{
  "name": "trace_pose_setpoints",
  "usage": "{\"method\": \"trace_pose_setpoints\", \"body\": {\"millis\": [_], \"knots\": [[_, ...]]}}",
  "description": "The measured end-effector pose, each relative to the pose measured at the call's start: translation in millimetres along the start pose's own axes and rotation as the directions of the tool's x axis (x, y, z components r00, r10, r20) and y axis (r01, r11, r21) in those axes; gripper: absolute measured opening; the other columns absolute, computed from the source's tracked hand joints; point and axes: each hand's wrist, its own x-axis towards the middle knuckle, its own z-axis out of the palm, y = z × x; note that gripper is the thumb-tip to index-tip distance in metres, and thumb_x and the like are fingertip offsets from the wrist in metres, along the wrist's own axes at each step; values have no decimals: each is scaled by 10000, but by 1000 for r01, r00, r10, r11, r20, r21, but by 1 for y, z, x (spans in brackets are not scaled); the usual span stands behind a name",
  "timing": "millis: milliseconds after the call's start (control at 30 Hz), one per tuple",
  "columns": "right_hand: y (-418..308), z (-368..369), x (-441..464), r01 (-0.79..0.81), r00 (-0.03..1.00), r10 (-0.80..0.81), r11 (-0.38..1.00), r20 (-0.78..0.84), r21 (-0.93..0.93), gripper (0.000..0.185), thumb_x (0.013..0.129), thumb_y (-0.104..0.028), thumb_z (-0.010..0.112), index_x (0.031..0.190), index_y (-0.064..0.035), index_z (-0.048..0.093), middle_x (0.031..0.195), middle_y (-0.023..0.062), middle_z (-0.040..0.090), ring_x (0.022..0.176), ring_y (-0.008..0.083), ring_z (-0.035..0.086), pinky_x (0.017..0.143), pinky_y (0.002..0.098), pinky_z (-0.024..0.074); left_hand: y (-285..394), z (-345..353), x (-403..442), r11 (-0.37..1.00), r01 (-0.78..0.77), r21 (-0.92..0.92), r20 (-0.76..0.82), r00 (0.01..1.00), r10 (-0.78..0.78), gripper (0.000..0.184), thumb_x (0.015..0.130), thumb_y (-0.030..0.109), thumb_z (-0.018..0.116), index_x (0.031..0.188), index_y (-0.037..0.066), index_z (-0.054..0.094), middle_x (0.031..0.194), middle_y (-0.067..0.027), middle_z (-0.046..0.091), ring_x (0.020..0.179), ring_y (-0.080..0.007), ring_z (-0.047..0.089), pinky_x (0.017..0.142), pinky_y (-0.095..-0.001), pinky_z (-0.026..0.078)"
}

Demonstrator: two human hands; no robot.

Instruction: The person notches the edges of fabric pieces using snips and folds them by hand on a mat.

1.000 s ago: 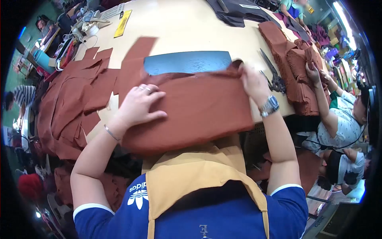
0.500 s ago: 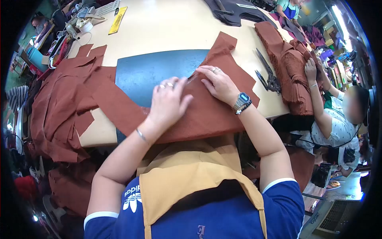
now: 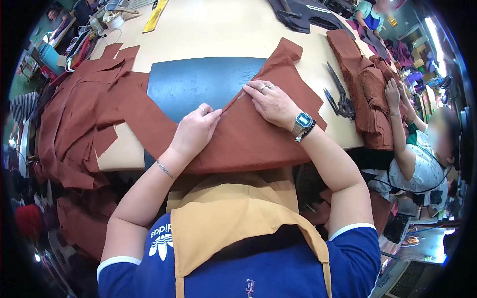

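A rust-brown fabric piece (image 3: pixel 268 144) lies in front of me, partly over a smooth dark blue board (image 3: pixel 191 84). Its slanting upper edge is turned in a narrow fold. My left hand (image 3: pixel 195 130) pinches that fold between thumb and fingertips. Further up the same edge, my right hand (image 3: pixel 273 105), with a digital watch at the wrist, grips the fold with bent fingers, the thumb mostly hidden. Between the two hands the edge runs straight. A strip of the fabric stretches left under my left forearm.
Loose rust-brown pieces (image 3: pixel 74 119) are heaped at the left table edge. Large black scissors (image 3: pixel 340 97) lie to the right, beside a thick fabric stack (image 3: pixel 370 99) that a co-worker's hands (image 3: pixel 392 97) touch. Dark cut pieces (image 3: pixel 308 15) and a yellow packet (image 3: pixel 156 16) lie farther back.
My left hand, earlier blurred and loosely spread above the fabric, has come down-left and now pinches the edge. The right hand stays at its place on the edge.
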Motion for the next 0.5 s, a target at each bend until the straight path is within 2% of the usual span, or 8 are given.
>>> {"method": "trace_pose_setpoints", "body": {"millis": [133, 233, 333, 367, 467, 500], "knots": [[-18, -18, 1, -43, 988, 49, 998, 150, -47, 564, 935, -536, 523, 1380, -189, 518, 1402, 172, 476, 1308, 352, 460, 1031, 534, 403, 1, 0, -2, 1000, -19, 21, -19, 1000, 19, 180, 894, 86, 636, 1057, 58, 705, 913, -117, 622, 736, -300, 645, 675, -394, 544], [-20, -18, 4, -69, 980, 79, 996, 183, -58, 718, 858, -698, 513, 1406, -233, 495, 1433, 198, 440, 1343, 389, 415, 1022, 662, 344, 0, 2, -3, 998, -48, 37, -37, 998, 49, 174, 897, 91, 632, 1052, 56, 704, 910, -117, 617, 732, -301, 640, 677, -394, 542], [-41, -23, 2, -74, 979, 100, 987, 178, -146, 821, 792, -781, 513, 1432, -269, 465, 1445, 222, 421, 1360, 424, 379, 1007, 747, 279, -1, 2, -2, 997, -57, 55, -41, 997, 59, 167, 899, 97, 632, 1043, 54, 704, 904, -116, 614, 734, -301, 638, 681, -391, 541], [-50, -22, 1, -43, 977, 68, 992, 204, -122, 889, 736, -833, 516, 1451, -311, 438, 1472, 245, 386, 1378, 440, 350, 1009, 782, 227, -1, 2, -2, 997, -54, 55, -41, 998, 56, 164, 900, 99, 632, 1041, 53, 704, 904, -116, 613, 736, -301, 637, 681, -390, 541], [-56, -16, -2, -91, 974, 103, 993, 199, -70, 867, 736, -828, 522, 1437, -321, 465, 1531, 213, 332, 1419, 412, 301, 1033, 779, 190, -2, 4, -3, 997, -61, 55, -51, 997, 64, 159, 901, 102, 633, 1035, 53, 704, 903, -113, 613, 732, -299, 637, 676, -389, 540], [-49, -18, -1, -168, 966, 182, 982, 182, -90, 852, 742, -818, 529, 1423, -308, 484, 1533, 203, 333, 1427, 404, 290, 1040, 775, 185, -2, 4, -3, 996, -70, 55, -58, 996, 74, 157, 901, 103, 633, 1033, 53, 704, 903, -112, 613, 730, -298, 637, 674, -389, 540]]}}
